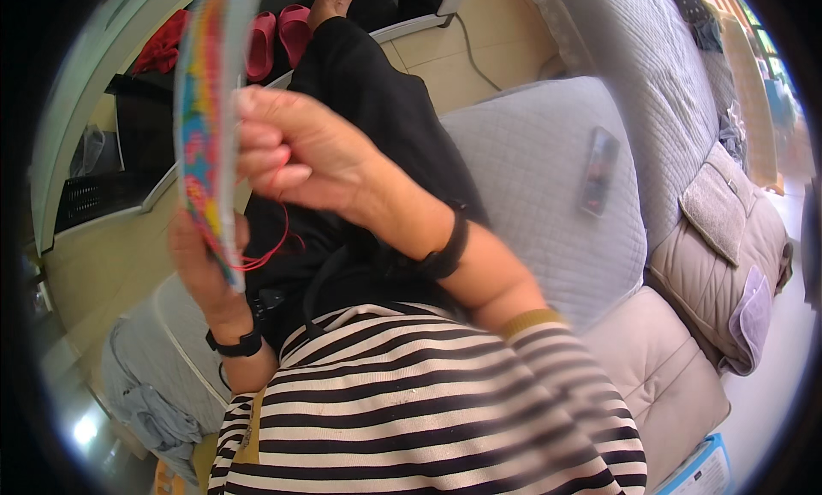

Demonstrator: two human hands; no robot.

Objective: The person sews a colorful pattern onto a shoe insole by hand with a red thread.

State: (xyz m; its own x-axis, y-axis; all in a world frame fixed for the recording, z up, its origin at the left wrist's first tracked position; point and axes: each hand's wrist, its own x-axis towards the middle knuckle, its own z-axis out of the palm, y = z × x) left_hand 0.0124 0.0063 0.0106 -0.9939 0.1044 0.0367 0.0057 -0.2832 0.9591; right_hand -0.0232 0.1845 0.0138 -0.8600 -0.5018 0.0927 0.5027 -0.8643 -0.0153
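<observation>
A panel with a multicoloured, flowery pattern (200,129) and a pale back, probably needlework, stands nearly edge-on at the upper left, blurred. My left hand (204,264) grips its lower end, the thumb on the pale side. Against the pale side, higher up, my right hand (289,148) has its thumb and forefinger pinched together, with a thin, needle-like line just above the fingertips. Red thread (266,256) runs over the curled fingers of my right hand and loops down to the panel's lower end. The panel hides part of my left hand's fingers.
A phone (600,170) lies on a grey quilted seat (526,148) to the right. Beyond it are a quilted bed or sofa cover (642,77) and beige cushions (655,373). Pink slippers (294,36) stand past the knees; a cable (472,52) crosses the tiled floor.
</observation>
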